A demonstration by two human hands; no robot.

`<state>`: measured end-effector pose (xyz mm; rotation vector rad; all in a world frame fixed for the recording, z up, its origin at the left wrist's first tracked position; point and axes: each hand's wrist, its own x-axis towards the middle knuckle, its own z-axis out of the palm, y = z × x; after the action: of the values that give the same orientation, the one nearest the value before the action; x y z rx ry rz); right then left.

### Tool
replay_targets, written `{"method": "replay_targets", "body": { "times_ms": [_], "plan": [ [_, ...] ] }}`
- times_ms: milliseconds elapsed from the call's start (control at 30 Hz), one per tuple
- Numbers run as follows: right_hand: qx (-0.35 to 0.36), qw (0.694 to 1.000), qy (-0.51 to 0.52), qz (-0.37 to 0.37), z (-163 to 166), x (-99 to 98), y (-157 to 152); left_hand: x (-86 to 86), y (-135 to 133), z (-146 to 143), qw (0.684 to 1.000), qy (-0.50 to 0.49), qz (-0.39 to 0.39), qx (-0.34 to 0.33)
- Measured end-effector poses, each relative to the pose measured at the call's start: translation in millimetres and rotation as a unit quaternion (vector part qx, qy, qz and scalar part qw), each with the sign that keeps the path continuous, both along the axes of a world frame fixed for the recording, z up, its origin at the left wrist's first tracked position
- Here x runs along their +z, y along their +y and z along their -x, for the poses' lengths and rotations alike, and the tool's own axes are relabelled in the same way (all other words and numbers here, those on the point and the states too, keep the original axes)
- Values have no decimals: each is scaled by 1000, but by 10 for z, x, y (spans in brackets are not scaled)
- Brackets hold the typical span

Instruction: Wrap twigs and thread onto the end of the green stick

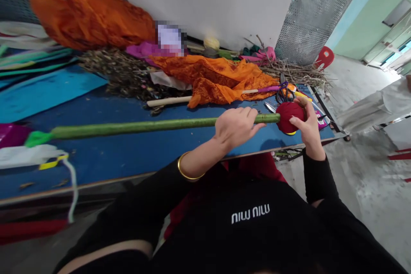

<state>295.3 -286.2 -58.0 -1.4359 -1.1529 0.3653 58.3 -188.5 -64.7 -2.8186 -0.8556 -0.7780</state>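
A long stick wrapped in green (135, 126) lies across a blue table (122, 158), held level just above it. My left hand (236, 126) is closed round the stick near its right end; a gold bangle sits on that wrist. At the stick's right tip is a dark red ball of wound thread or cloth (289, 115). My right hand (306, 122) is curled round this red ball, fingers pressed on its far side. The stick's left end carries a bright green scrap.
Orange cloth (218, 77), dry twigs (295, 72), purple-handled scissors (284, 92), a pale stick (168, 101) and pink fabric lie at the back of the table. A white board leans behind. White and yellow strips lie at the left. Concrete floor opens to the right.
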Motion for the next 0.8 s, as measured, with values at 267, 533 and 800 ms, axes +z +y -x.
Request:
{"method": "replay_targets", "body": {
  "times_ms": [267,533,800],
  "plan": [
    [-35,997,-55,41,222,-26,14,-71,-48,71,999,-14,-42,3],
    [-29,999,-15,-24,90,-157,128,-46,66,17,999,-12,-45,10],
    [-41,999,17,-15,1,-198,18,78,14,-26,998,-24,-60,0]
  ]
}}
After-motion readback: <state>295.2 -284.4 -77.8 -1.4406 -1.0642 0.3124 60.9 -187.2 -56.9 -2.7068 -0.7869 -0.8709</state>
